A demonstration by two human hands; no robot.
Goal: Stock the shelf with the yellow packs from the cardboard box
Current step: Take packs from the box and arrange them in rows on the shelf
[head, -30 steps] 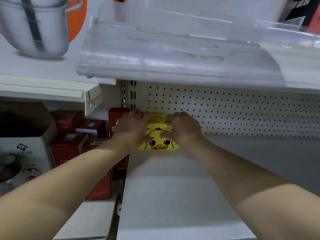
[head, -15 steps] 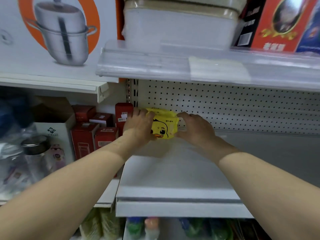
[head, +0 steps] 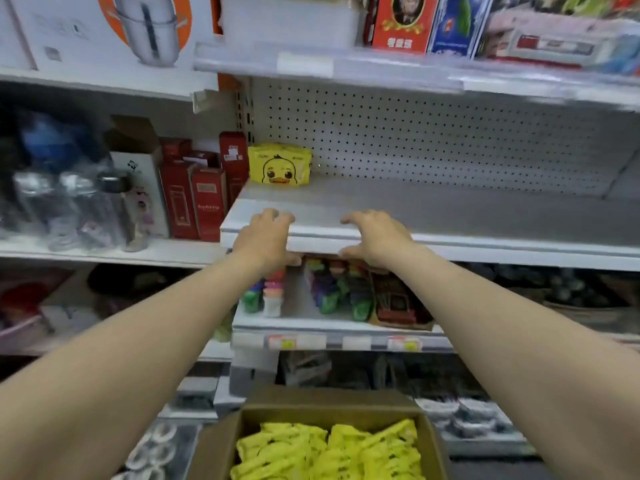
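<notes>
The left hand (head: 265, 239) and the right hand (head: 375, 237) are both empty, with fingers loosely spread and slightly bent. They sit side by side, a little apart, in front of the front edge of the shelf (head: 450, 213). Whether the fingertips touch that edge I cannot tell. Both bare forearms reach up from the lower corners of the view.

One yellow pack (head: 280, 164) stands upright in the back left corner of the shelf, its duck face turned outward. It sits against the pegboard (head: 433, 140) and just beside a tall red carton (head: 233, 161) on the next bay. It is well apart from both hands. The remaining shelf surface to its right is bare grey.

Below the arms, at the bottom of the view, the cardboard box (head: 329, 401) stands open, with more packs (head: 329, 452) heaped loosely inside.

Under the shelf a lower tier holds coloured bottles (head: 273, 292). To the left stand red boxes (head: 194, 199) and wrapped flasks (head: 69, 202), blurred. Above, an upper shelf (head: 346, 67) carries a white bin (head: 291, 19) and printed cartons.
</notes>
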